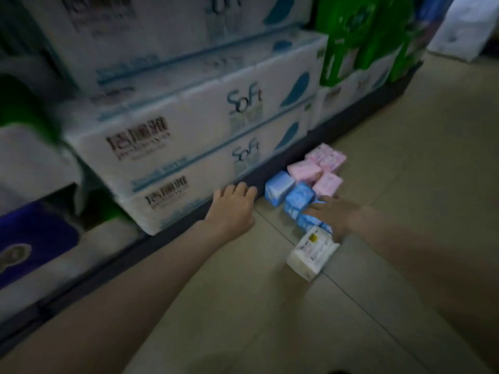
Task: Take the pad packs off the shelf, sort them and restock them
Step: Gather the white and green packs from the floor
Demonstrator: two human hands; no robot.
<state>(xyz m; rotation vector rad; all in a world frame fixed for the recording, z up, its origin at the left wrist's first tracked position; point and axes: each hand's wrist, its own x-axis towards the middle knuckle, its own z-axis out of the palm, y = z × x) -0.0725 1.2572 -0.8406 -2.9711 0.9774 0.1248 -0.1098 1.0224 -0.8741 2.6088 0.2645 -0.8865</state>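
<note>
Small pad packs lie in a row on the tiled floor by the shelf base. Three pink packs (325, 164) sit farthest away, blue packs (279, 187) come after them, and a white pack (310, 252) lies nearest me. My right hand (333, 213) reaches over the blue packs with fingers spread, touching a blue pack (298, 199); whether it grips one is blurred. My left hand (232, 209) hovers by the dark shelf base (189, 225), fingers relaxed and holding nothing.
Large white tissue cartons marked "Soft" (189, 125) are stacked on the bottom shelf at left. Green packages (364, 36) stand further along, and a dark blue package (32, 238) sits at lower left. A white bag (464, 25) leans at top right. Beige floor tiles (391, 157) stretch to the right.
</note>
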